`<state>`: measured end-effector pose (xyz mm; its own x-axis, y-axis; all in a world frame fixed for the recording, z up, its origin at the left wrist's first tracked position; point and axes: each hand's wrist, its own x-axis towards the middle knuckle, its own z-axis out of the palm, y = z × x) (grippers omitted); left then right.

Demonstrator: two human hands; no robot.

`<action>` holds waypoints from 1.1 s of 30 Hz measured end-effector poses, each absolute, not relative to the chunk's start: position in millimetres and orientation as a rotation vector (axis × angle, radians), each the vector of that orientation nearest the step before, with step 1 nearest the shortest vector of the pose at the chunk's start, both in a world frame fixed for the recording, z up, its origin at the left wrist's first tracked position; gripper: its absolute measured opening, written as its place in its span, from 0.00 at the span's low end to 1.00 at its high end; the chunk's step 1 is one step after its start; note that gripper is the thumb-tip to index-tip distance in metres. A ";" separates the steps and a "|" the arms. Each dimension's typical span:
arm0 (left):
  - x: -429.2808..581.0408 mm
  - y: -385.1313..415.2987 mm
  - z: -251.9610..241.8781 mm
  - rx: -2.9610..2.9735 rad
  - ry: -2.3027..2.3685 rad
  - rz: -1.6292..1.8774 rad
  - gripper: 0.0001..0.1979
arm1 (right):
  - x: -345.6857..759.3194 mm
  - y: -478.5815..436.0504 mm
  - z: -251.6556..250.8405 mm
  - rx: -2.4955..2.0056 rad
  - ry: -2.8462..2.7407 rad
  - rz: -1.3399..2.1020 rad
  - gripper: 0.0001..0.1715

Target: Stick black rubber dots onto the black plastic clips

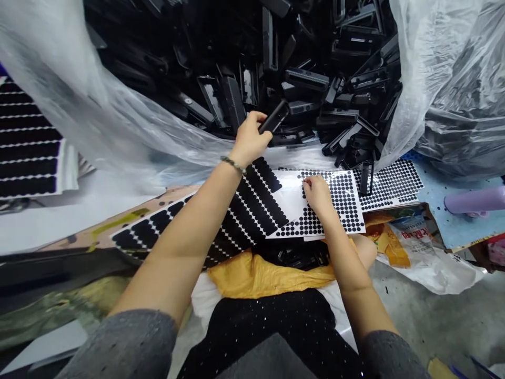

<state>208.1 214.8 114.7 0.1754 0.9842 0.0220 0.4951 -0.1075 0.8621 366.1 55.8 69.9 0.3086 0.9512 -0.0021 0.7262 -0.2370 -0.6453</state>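
My left hand (251, 138), with a beaded bracelet at the wrist, grips a black plastic part (275, 117) between thumb and fingers at the near edge of a big heap of similar black parts (305, 79). My right hand (316, 193) is closed in a pinch over a white sheet of small round black stickers (342, 202). Whatever sits between those fingertips is too small to make out. Part of the sheet's left side is bare white. Beside it, under my left forearm, lie sheets of larger black scalloped stickers (246, 213).
Clear plastic sheeting (130, 126) lines the heap on both sides. Another dot sheet (394, 181) lies at right, near a purple bottle (475, 201). More scalloped sheets (29, 139) stand far left. An open yellow bag (244, 276) with black pieces inside is at my lap.
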 end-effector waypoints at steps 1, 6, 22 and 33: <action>202.5 208.2 115.4 1.590 1.363 0.892 0.18 | 363.1 64.3 69.1 -2.099 -1.506 0.532 0.07; 186.4 166.3 110.3 1.131 1.152 0.865 0.10 | 356.8 88.5 69.2 -2.205 -1.492 0.582 0.05; 185.4 73.8 92.1 0.774 0.721 0.927 0.23 | 329.2 33.2 103.9 -1.285 -0.842 1.119 0.19; 179.7 60.1 83.1 1.393 0.857 1.106 0.21 | 305.7 27.8 110.8 -1.437 -1.248 0.707 0.11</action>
<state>179.7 60.1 83.1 0.3010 0.9416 0.1511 -0.0888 -0.1301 0.9875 305.7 27.8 110.8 0.2798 0.9401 0.1948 0.3160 0.1015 -0.9433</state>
